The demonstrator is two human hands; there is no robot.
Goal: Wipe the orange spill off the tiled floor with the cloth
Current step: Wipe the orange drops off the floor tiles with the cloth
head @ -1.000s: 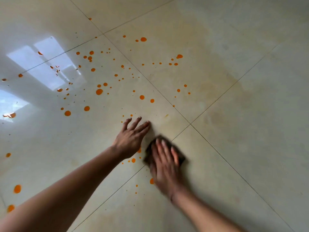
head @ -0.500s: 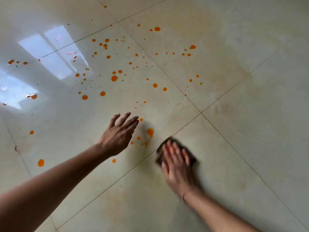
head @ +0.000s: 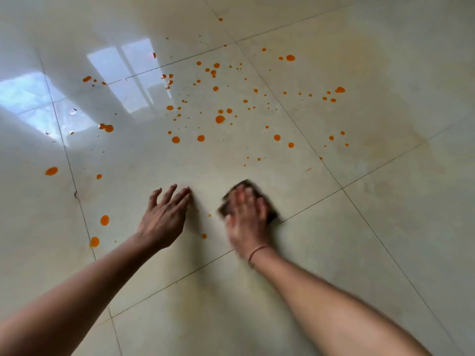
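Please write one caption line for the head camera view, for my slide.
Right hand presses a dark cloth on the tiled floor; orange drops remain.

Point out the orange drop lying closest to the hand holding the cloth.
The tiny orange drop just left of the cloth under the right hand, between both hands. The bigger drop lies nearer the wrist; all others sit farther off.

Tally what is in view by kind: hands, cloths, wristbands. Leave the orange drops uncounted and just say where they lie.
Hands: 2, left hand and right hand
Cloths: 1, dark cloth under the right hand
Wristbands: 1
Total: 4
Orange drops: many, mostly beyond the hands.
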